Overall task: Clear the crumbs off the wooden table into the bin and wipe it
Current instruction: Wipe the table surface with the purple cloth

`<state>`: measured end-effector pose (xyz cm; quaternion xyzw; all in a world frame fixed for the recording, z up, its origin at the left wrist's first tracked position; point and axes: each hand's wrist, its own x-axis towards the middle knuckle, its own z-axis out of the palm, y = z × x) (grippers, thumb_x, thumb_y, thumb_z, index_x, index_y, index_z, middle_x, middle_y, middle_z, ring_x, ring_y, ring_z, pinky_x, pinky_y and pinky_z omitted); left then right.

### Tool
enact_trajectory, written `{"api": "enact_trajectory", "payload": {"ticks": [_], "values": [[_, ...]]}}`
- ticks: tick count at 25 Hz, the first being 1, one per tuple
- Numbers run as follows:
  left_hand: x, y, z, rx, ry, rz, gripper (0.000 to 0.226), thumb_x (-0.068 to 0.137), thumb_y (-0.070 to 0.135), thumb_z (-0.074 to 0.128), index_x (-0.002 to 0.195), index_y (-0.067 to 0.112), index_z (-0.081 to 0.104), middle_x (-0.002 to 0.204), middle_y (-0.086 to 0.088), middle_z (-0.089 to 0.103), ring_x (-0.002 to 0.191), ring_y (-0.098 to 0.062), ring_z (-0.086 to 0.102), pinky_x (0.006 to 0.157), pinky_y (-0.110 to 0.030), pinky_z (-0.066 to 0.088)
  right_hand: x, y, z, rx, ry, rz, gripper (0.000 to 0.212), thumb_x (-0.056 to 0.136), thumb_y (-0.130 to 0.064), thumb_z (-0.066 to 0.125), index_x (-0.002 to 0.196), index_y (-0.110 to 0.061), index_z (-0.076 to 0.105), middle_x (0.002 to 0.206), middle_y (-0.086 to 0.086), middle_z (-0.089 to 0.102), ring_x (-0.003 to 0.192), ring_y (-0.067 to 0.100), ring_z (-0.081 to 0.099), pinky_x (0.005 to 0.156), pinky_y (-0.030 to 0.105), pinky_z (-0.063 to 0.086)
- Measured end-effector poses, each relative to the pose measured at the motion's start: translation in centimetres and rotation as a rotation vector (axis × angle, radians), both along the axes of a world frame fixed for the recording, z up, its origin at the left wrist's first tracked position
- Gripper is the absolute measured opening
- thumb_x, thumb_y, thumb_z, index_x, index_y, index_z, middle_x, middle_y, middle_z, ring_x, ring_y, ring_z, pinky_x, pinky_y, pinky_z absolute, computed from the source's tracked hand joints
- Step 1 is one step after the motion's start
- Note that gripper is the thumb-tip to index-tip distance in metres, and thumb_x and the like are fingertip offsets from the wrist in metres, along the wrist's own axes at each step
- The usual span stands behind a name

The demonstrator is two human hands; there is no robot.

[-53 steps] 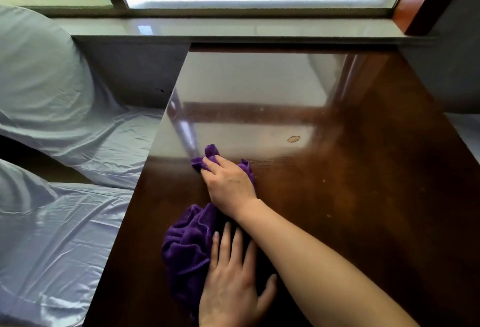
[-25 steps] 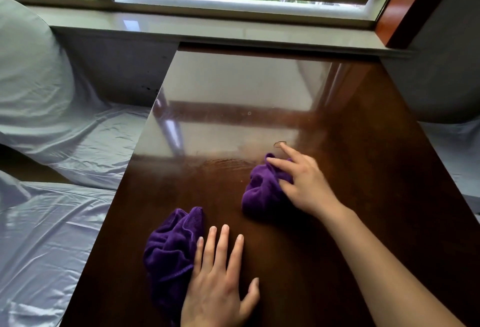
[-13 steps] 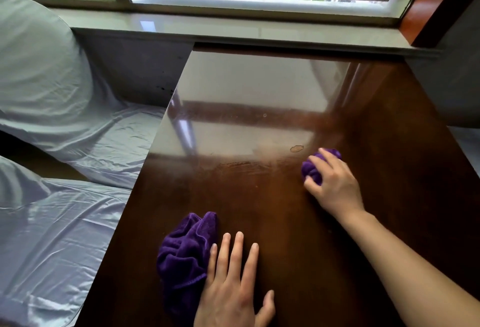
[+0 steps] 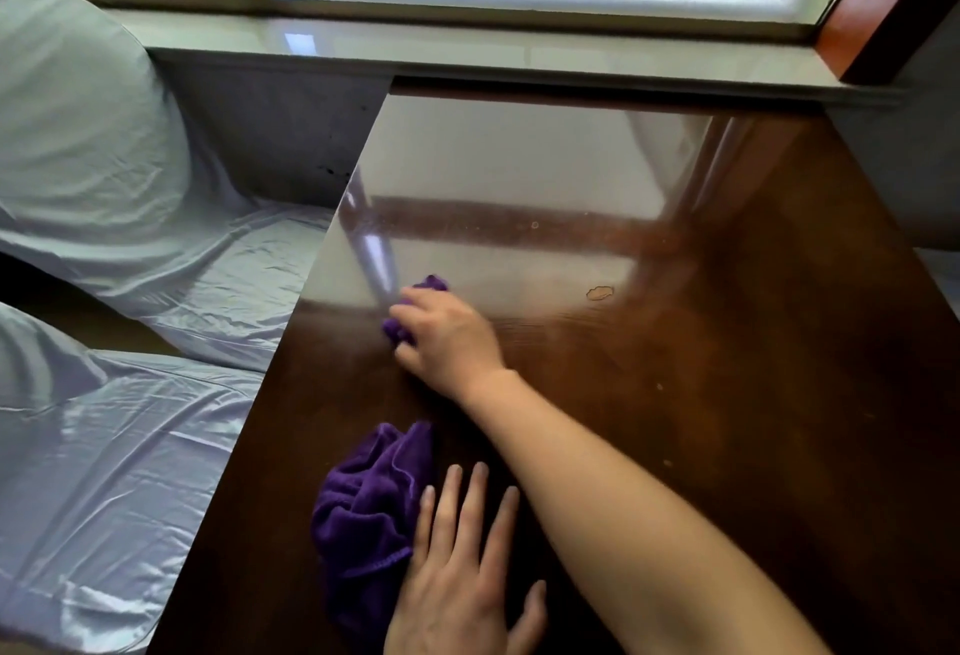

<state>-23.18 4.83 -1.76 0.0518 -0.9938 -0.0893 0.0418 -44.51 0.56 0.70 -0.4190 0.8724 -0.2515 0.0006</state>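
A glossy dark wooden table [image 4: 727,394] fills the middle of the view. My right hand [image 4: 447,337] presses a bunched purple cloth [image 4: 428,285] onto the table near its left edge; only bits of the cloth show around the fingers. My left hand [image 4: 462,581] lies flat on the near part of the table, fingers spread, its edge resting on a second purple cloth [image 4: 369,509] that lies crumpled beside it. A small pale mark [image 4: 600,293] sits on the tabletop to the right of my right hand. A few tiny specks [image 4: 660,386] dot the wood. No bin is in view.
Seats draped in pale shiny fabric [image 4: 130,249] stand close along the table's left edge. A grey window sill [image 4: 467,51] and the window run behind the table's far edge. More pale fabric [image 4: 940,275] shows past the table's right edge.
My right hand has swept its cloth from the right, near the pale mark, back to the table's left edge. My left hand has stayed flat beside the other cloth.
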Motion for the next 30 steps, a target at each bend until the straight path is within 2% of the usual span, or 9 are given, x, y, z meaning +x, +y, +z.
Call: {"api": "enact_trajectory", "payload": {"ticks": [7,13,16,19,22,24,26,28,30], "values": [[0.0,0.9,-0.6,0.065,-0.012,0.034,0.082,0.065,0.055,0.062,0.137,0.017,0.053,0.150,-0.016,0.042,0.141,-0.037,0.034,0.108,-0.055,0.027,-5.5,12.7,-0.6,-0.006,0.065,-0.661,0.033,0.073,-0.018,0.070,0.105,-0.009,0.073,0.120,0.015,0.070,0.111,0.034,0.064,0.098,0.036,0.046],[0.0,0.6,0.0,0.026,-0.096,0.016,0.084,0.062,0.059,0.059,0.136,0.019,0.055,0.148,-0.016,0.046,0.136,-0.038,0.040,0.107,-0.051,0.024,0.5,5.5,-0.3,0.008,0.065,-0.092,0.036,0.076,-0.028,0.065,0.108,-0.014,0.073,0.123,0.010,0.069,0.112,0.032,0.063,0.097,0.041,0.051],[-0.2,0.6,0.3,0.057,-0.105,0.024,0.083,0.064,0.059,0.060,0.137,0.019,0.053,0.149,-0.015,0.044,0.138,-0.037,0.038,0.108,-0.051,0.024,-3.8,3.1,1.5,0.110,-0.073,-0.360,0.035,0.082,-0.030,0.060,0.112,-0.014,0.068,0.132,0.012,0.057,0.120,0.035,0.050,0.098,0.041,0.046],[0.0,0.4,0.7,0.036,-0.141,0.011,0.084,0.065,0.062,0.058,0.138,0.022,0.052,0.150,-0.012,0.044,0.138,-0.035,0.038,0.110,-0.048,0.019,-3.2,1.0,2.5,-0.132,-0.347,-0.363,0.028,0.084,-0.031,0.057,0.103,-0.016,0.072,0.115,0.008,0.055,0.102,0.026,0.055,0.090,0.034,0.045],[-0.1,0.4,0.6,0.054,-0.104,0.023,0.083,0.066,0.059,0.060,0.138,0.020,0.052,0.150,-0.013,0.043,0.139,-0.035,0.036,0.109,-0.049,0.023,-2.7,2.7,2.6,-0.285,-0.649,-0.367,0.028,0.089,-0.032,0.052,0.095,-0.013,0.071,0.101,0.008,0.070,0.098,0.030,0.065,0.085,0.043,0.051],[0.1,0.7,0.2,0.075,-0.059,0.022,0.081,0.066,0.056,0.061,0.138,0.018,0.053,0.150,-0.015,0.043,0.140,-0.036,0.035,0.108,-0.051,0.025,-4.1,5.6,2.7,-0.045,-0.433,-0.551,0.035,0.096,-0.043,0.044,0.114,-0.022,0.066,0.122,0.008,0.067,0.115,0.034,0.059,0.092,0.040,0.046],[0.1,0.8,0.2,0.082,-0.045,0.034,0.081,0.064,0.055,0.062,0.136,0.017,0.055,0.149,-0.016,0.044,0.139,-0.037,0.037,0.108,-0.052,0.026,-4.3,8.4,2.5,-0.078,-0.171,-0.623,0.045,0.099,-0.050,0.039,0.135,-0.027,0.055,0.147,0.007,0.050,0.134,0.034,0.044,0.106,0.042,0.037],[0.1,0.7,0.2,0.082,-0.060,0.036,0.083,0.062,0.056,0.062,0.135,0.017,0.056,0.148,-0.016,0.046,0.137,-0.038,0.039,0.107,-0.052,0.027,-2.0,9.2,1.9,-0.173,-0.134,-0.444,0.052,0.095,-0.055,0.044,0.141,-0.031,0.049,0.158,0.007,0.035,0.142,0.033,0.033,0.114,0.044,0.029],[-0.1,0.7,0.2,0.051,-0.091,0.020,0.083,0.062,0.059,0.060,0.134,0.018,0.056,0.146,-0.017,0.047,0.135,-0.038,0.042,0.107,-0.050,0.025,1.4,8.1,0.0,0.029,-0.020,-0.155,0.060,0.086,-0.060,0.055,0.141,-0.035,0.049,0.160,0.006,0.030,0.144,0.036,0.028,0.116,0.049,0.028]]}}
